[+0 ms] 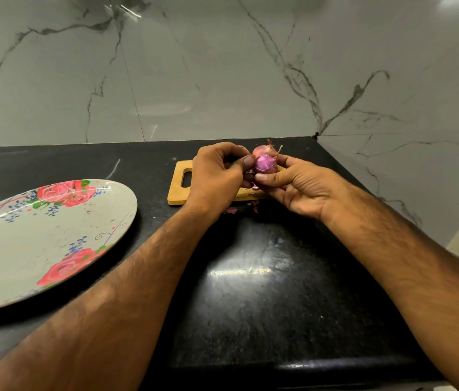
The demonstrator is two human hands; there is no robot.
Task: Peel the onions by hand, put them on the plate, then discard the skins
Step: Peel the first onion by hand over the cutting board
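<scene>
Early on: right hand grasps a part-peeled red onion, left hand pinches at its side; floral plate at left holds none; skin scraps lie undiscarded below.

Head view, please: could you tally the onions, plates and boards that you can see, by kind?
Red onions: 2, a partly peeled red onion pinched by the left hand and right hand, and an unpeeled red onion just behind it.
Floral plate: 1.
Wooden chopping board: 1.
Total: 4.
</scene>
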